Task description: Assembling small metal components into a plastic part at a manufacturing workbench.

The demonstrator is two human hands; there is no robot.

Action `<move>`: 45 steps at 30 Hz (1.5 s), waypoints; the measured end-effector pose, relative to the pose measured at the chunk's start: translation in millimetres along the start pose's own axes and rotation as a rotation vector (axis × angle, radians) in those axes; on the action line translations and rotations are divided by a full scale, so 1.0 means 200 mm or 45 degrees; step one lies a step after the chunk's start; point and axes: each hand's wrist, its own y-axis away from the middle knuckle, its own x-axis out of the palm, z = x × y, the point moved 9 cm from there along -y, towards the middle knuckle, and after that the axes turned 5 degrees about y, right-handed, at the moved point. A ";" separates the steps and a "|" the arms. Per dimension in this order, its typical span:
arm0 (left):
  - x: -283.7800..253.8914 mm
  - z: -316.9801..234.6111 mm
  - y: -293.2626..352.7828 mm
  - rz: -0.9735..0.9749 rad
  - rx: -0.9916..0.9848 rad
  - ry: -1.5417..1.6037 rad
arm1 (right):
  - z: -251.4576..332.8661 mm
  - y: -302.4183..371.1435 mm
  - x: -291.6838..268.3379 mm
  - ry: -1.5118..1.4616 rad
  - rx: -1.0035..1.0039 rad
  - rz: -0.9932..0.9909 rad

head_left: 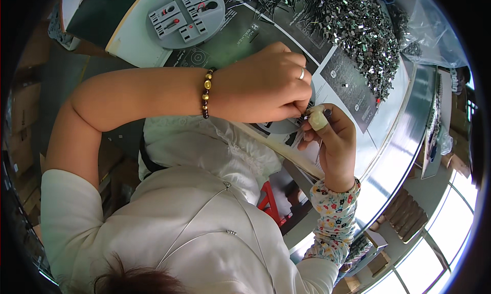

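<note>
My left hand (271, 84) reaches across from the left, its fingers bent in and pressed together. What its fingertips pinch is hidden beneath them. It wears a ring and a bracelet (206, 92) of dark and gold beads. Close against those fingertips, my right hand (337, 145) is closed with a yellowish finger cot (317, 119) on its thumb. A small shiny metal piece (306, 116) shows between the two hands, at the right fingertips. Thin pale strands hang below the right fingers. Under the hands, a grey round fixture (279, 126) is partly covered.
A large heap of small shiny metal clips (365, 40) covers the far right of the table (376, 140). Thin black strips (266, 0) lie beside it. Another grey round fixture (186, 17) with slotted blocks stands far left. A clear plastic bag (434, 30) lies beyond the heap.
</note>
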 end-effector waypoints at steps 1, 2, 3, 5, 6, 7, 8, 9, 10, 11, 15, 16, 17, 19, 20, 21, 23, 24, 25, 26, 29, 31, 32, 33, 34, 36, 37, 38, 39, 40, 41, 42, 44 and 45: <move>0.01 0.00 0.00 0.029 -0.029 -0.036 | 0.00 0.00 0.00 -0.003 -0.002 -0.014; 0.02 0.00 -0.01 0.059 -0.059 -0.071 | 0.01 0.00 0.00 -0.005 -0.003 -0.029; 0.03 0.00 -0.01 0.094 -0.083 -0.109 | 0.00 0.00 -0.01 0.001 0.020 -0.068; 0.03 -0.01 -0.01 0.081 -0.081 -0.123 | 0.03 0.01 -0.01 0.041 -0.001 -0.048; 0.03 -0.02 -0.02 0.073 -0.075 -0.138 | 0.04 0.01 -0.01 0.089 0.005 -0.052; 0.03 -0.02 -0.02 0.064 -0.069 -0.154 | 0.04 0.01 -0.02 0.139 0.010 -0.056; 0.03 -0.02 -0.02 0.067 -0.070 -0.171 | 0.05 0.01 -0.03 0.187 0.026 -0.081; 0.02 -0.03 -0.02 0.050 -0.061 -0.167 | 0.06 0.01 -0.02 0.194 0.016 -0.061; 0.03 -0.03 -0.02 0.049 -0.058 -0.176 | 0.06 0.01 -0.03 0.216 0.024 -0.067; 0.03 -0.03 -0.01 0.050 -0.055 -0.186 | 0.06 0.01 -0.03 0.236 0.032 -0.073; 0.03 -0.03 -0.01 0.052 -0.050 -0.231 | 0.09 0.02 -0.04 0.437 -0.010 -0.110; 0.04 -0.03 -0.01 0.054 -0.053 -0.259 | 0.12 0.03 -0.04 0.595 -0.068 -0.133; 0.04 -0.03 -0.01 0.057 -0.056 -0.287 | 0.14 0.04 -0.04 0.753 -0.125 -0.156; 0.04 -0.03 0.00 0.057 -0.061 -0.309 | 0.16 0.06 -0.03 0.914 -0.178 -0.179; 0.04 -0.03 0.00 0.049 -0.059 -0.292 | 0.19 0.07 -0.02 0.979 -0.271 -0.188; 0.04 -0.03 0.00 0.039 -0.059 -0.275 | 0.21 0.08 0.00 1.045 -0.363 -0.196; 0.04 -0.03 0.01 0.039 -0.067 -0.254 | 0.25 0.10 0.04 1.156 -0.542 -0.190; 0.03 -0.03 0.01 0.014 -0.068 -0.244 | 0.25 0.11 0.04 1.178 -0.550 -0.197; 0.03 -0.03 0.02 0.007 -0.070 -0.215 | 0.26 0.11 0.06 1.227 -0.595 -0.193; 0.02 -0.03 0.02 0.000 -0.070 -0.186 | 0.26 0.12 0.08 1.275 -0.640 -0.189; 0.02 -0.04 0.05 -0.015 -0.064 -0.127 | 0.28 0.13 0.13 1.374 -0.732 -0.186; -0.01 -0.09 0.09 -0.078 -0.026 -0.185 | 0.31 0.15 0.18 1.514 -0.830 -0.186; -0.02 -0.11 0.11 -0.108 -0.002 -0.212 | 0.32 0.17 0.20 1.585 -0.879 -0.191; -0.03 -0.14 0.13 -0.155 0.042 -0.262 | 0.34 0.18 0.22 1.655 -0.928 -0.196; -0.02 -0.13 0.14 -0.133 0.029 -0.240 | 0.35 0.18 0.21 1.654 -0.927 -0.205; -0.01 -0.13 0.17 -0.100 0.013 -0.218 | 0.35 0.16 0.22 1.660 -0.868 -0.124; 0.00 -0.13 0.18 -0.087 0.002 -0.205 | 0.33 0.16 0.23 1.666 -0.837 -0.079; 0.00 -0.13 0.18 -0.073 -0.007 -0.189 | 0.33 0.15 0.23 1.655 -0.821 -0.076; 0.00 -0.12 0.19 -0.073 -0.008 -0.187 | 0.32 0.15 0.24 1.673 -0.801 -0.035; 0.01 -0.11 0.19 -0.060 -0.026 -0.183 | 0.32 0.15 0.24 1.696 -0.828 -0.043; 0.01 -0.11 0.19 -0.045 -0.036 -0.172 | 0.33 0.16 0.25 1.723 -0.848 -0.059; 0.02 -0.10 0.18 -0.033 -0.042 -0.167 | 0.33 0.16 0.25 1.753 -0.876 -0.078; 0.03 -0.10 0.18 -0.021 -0.033 -0.167 | 0.35 0.17 0.25 1.787 -0.908 -0.111; 0.03 -0.11 0.18 -0.040 -0.033 -0.186 | 0.34 0.17 0.25 1.795 -0.900 -0.093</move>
